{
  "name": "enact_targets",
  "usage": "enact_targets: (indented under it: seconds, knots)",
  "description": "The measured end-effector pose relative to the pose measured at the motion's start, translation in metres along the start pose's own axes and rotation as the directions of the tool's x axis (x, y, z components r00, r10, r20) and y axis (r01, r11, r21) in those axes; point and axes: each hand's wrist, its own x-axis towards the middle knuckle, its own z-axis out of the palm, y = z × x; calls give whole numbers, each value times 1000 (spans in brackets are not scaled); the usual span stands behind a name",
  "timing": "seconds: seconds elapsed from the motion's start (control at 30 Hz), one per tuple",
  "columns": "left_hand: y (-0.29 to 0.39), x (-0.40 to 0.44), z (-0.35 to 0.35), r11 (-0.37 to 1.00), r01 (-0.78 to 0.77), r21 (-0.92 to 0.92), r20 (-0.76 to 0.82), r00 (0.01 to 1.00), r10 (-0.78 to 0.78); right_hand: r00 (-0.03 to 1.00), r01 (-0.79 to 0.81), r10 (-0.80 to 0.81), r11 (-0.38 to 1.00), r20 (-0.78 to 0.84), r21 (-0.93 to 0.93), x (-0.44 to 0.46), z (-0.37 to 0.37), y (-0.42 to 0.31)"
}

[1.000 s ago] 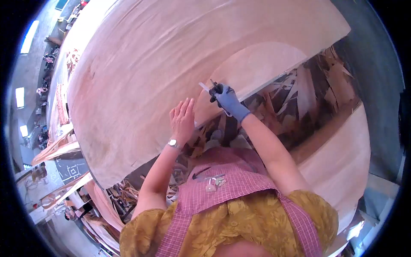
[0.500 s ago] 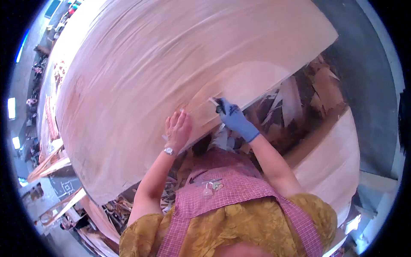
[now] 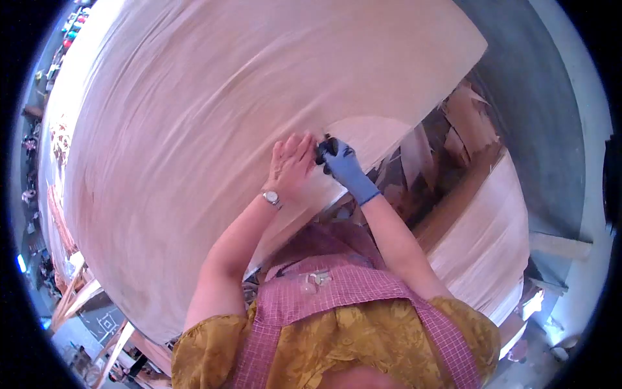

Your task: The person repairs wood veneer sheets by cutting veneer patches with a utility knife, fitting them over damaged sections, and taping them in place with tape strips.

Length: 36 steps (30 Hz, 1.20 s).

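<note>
A large pale wood veneer sheet (image 3: 194, 129) spreads out in front of me, with a lighter rounded patch near its edge. My left hand (image 3: 293, 163), bare and with a watch at the wrist, lies on the sheet with its fingers stretched out. Close to its fingertips is my right hand (image 3: 342, 161), in a blue and black glove, closed round a small dark tool (image 3: 325, 149). The tool's tip is hard to make out against the sheet.
Torn veneer scraps (image 3: 463, 123) lie beyond the sheet's edge on the right. Another veneer stack (image 3: 486, 233) stands at the lower right. Long wood strips (image 3: 81, 295) stick out at the lower left. Grey floor (image 3: 538, 110) runs along the right.
My left hand has moved up and right across the sheet, and now lies beside my gloved right hand. The view has shifted, and the sheet sits further left.
</note>
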Motion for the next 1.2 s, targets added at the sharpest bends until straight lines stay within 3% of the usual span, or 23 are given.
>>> enact_targets:
  seconds: [0.03,0.07,0.17,0.2,0.23,0.3,0.33,0.43,0.53,0.63,0.73,0.87,0.93,0.97,1.07,1.1,1.2]
  knots:
    - [-1,-1,0,1000,-17,4,-12,1000,17,988,144,-156,946,-16,-291,-1,-6,2]
    - [0,-2,0,1000,-18,22,8,1000,18,953,258,-301,788,15,-559,-3,-14,4]
    - [5,8,-7,999,-25,34,55,998,23,973,92,-192,826,-126,-556,-10,-55,8]
    - [5,11,-15,1000,-12,10,81,997,12,973,38,-156,835,-170,-549,-15,-70,8]
    - [9,19,-20,1000,4,-10,106,994,-3,991,21,-79,897,-112,-442,-20,-96,14]
    - [23,31,-26,993,100,68,136,985,-108,985,-33,31,999,-167,-9,-25,-127,25]
    - [32,37,-29,982,151,111,152,974,-167,981,-55,93,974,-168,218,-26,-138,31]
    - [88,95,-10,977,168,-134,27,986,-166,980,-37,76,977,-182,210,25,-172,48]
    - [127,137,11,972,-49,-231,62,996,65,934,-214,116,939,-338,-269,58,-171,61]
    - [142,150,39,998,-36,-59,209,977,48,948,-206,69,879,-312,-430,54,-181,63]
    - [144,152,42,998,-65,-1,272,960,62,957,-163,60,921,-285,-354,35,-192,69]
    - [144,154,44,981,-147,126,348,933,95,987,-72,79,996,-143,53,18,-194,98]
    - [143,150,50,971,-162,176,322,941,99,984,-58,73,994,-165,96,4,-194,93]
    - [141,148,50,969,-171,181,335,937,103,970,-9,-31,987,-242,-161,-3,-192,85]
    - [139,148,45,965,-184,187,359,927,108,969,82,-196,832,-153,-548,1,-197,73]
    - [141,148,44,967,-180,182,356,928,106,852,242,-498,644,-158,-726,5,-193,91]
    - [149,153,39,964,-188,186,347,931,114,983,68,-165,734,-81,-676,20,-241,88]
